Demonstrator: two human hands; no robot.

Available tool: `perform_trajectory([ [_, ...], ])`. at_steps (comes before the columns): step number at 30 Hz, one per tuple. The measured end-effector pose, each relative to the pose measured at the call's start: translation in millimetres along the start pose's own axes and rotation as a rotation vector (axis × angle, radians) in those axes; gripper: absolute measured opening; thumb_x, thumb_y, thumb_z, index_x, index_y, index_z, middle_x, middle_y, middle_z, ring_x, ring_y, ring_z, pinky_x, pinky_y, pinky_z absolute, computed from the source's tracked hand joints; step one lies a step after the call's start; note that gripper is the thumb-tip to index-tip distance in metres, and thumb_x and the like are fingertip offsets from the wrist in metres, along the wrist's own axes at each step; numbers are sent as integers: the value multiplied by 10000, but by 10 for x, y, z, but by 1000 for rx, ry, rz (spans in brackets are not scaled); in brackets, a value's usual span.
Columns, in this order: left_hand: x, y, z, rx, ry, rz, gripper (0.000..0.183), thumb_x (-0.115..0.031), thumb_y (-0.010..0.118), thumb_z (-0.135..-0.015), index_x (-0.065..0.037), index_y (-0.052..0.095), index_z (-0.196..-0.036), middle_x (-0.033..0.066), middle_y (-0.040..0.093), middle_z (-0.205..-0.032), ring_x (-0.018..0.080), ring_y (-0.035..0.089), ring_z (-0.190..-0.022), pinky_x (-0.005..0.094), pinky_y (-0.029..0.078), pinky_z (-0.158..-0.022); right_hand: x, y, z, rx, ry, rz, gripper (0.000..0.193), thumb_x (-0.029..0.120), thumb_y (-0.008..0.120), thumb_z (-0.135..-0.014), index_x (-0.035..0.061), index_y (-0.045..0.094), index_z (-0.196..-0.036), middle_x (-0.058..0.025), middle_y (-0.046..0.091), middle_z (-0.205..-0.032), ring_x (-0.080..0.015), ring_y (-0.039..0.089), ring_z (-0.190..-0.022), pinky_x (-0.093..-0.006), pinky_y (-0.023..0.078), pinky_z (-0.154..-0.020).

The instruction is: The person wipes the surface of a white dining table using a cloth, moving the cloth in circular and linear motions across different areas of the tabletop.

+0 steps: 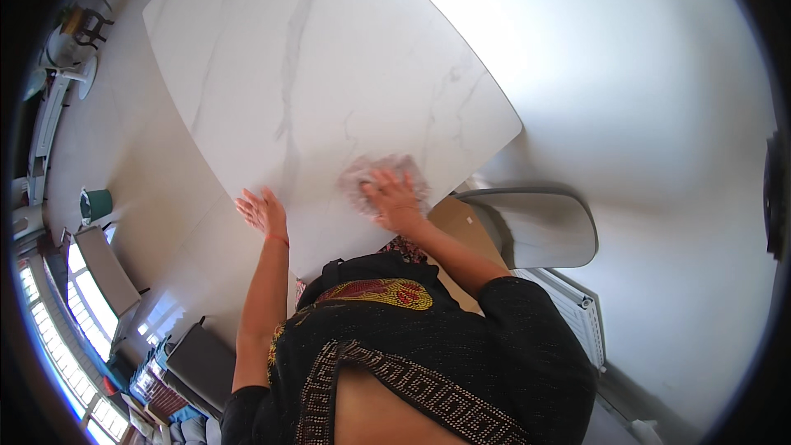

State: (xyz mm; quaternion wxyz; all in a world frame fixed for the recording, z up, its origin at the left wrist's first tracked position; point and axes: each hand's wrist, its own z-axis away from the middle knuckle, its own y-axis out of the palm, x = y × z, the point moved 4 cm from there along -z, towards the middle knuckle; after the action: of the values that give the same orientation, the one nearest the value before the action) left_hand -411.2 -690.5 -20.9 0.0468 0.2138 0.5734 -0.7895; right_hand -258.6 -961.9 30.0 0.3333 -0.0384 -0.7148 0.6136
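A white marble-patterned table point(239, 58) stretches out before me. On its near part lies a crumpled pinkish-grey cloth point(356, 175), slightly smeared by motion. My right hand point(397, 203) presses down on the cloth, its fingers over the fabric and partly bunching it. At the table's left edge, my left hand point(265, 213) is held up with fingers stretched out and nothing in it. Whether that hand touches the tabletop I cannot tell.
To the right stands a chair with a grey backrest point(548, 227), next to a cardboard box point(468, 235). A white radiator point(568, 305) runs along the white wall point(659, 115). On the left floor are a green bucket point(96, 205) and a dark seat point(202, 363).
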Motion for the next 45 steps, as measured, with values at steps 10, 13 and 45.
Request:
perform_trajectory([
  [10, -369, 521, -580, -1111, 159, 2821, 702, -565, 168, -940, -132, 168, -1493, 153, 232, -1525, 284, 193, -1426, 507, 87, -1132, -1851, -659, 363, -316, 589, 472, 723, 420, 700, -706, 156, 451, -1331, -134, 392, -1399, -325, 342, -1302, -592, 251, -1032],
  [13, -310, 584, -627, -1084, 391, 2913, 701, -565, 168, -939, -134, 177, -1492, 149, 229, -1526, 281, 186, -1428, 513, 75, -1131, -2165, -765, 137, -373, 700, 460, 699, 414, 680, -729, 155, 446, -1334, -141, 402, -1391, -334, 352, -1289, -578, 278, -1021],
  [45, -648, 415, -390, -1038, 2497, 3842, 686, -554, 172, -940, -159, 166, -1501, 148, 185, -1541, 291, 162, -1433, 492, 87, -1130, -2364, -840, -2709, -413, 660, 386, 670, 333, 699, -713, 186, 467, -1324, -115, 453, -1345, -303, 367, -1291, -548, 268, -1021],
])
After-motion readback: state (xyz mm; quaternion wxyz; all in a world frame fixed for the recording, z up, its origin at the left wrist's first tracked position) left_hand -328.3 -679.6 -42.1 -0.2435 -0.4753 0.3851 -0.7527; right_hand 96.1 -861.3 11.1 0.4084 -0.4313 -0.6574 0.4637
